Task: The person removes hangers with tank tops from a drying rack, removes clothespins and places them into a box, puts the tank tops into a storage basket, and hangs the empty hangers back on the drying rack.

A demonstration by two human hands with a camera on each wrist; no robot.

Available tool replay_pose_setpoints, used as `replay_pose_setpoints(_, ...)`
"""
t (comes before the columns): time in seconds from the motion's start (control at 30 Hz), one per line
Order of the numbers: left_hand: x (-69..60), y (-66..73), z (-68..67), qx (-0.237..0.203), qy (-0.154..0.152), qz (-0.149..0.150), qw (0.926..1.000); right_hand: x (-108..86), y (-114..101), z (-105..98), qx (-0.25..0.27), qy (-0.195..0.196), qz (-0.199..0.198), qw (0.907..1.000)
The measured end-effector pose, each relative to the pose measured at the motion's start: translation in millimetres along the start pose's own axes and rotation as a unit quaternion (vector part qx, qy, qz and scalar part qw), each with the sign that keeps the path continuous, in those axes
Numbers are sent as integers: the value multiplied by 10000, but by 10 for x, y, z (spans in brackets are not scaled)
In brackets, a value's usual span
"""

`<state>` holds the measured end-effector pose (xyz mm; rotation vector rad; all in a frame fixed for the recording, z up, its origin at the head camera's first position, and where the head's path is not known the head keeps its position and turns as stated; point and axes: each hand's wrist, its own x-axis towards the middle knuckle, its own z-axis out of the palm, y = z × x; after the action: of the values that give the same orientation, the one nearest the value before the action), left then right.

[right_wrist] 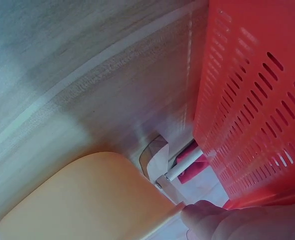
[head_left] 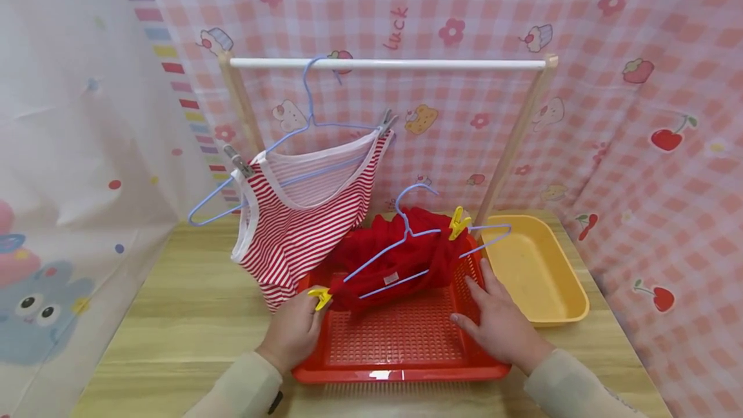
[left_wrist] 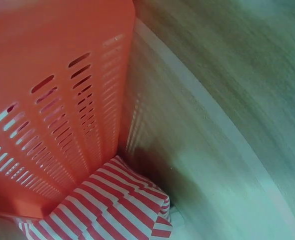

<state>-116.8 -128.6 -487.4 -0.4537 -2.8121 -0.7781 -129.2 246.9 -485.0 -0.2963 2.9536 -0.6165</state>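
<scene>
If the perforated red plastic basket [head_left: 453, 373] tilts, the bunched red cloth garment [head_left: 444, 263] lying across it could slide off, since its thin blue hanger [head_left: 409, 233] juts past the basket's side — right hand [head_left: 505, 324] spread alongside, left hand [head_left: 293, 328] opposite, grip unclear.

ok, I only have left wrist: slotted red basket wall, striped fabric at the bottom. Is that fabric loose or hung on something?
Observer: Hung. The striped top is on a blue hanger hooked over the white rail.
Operator: Can't see into the basket. Anything there?
Observer: A red garment lies across the far part of the red basket; how deep it sits, I can't tell.
Operator: And the right hand?
Observer: The right hand is at the basket's right side wall, fingers pointing away from the person.
</scene>
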Motion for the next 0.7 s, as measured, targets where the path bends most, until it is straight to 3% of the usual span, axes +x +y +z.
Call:
replay_pose_setpoints(0.27,16,5,25,12,-83,-40,10000,-14,-7,-22,-31,64,-16,10000)
replay_pose_setpoints(0.7,27,21,4,224,-140,159,9995,-37,-14,-43,-111,390,-265,9988)
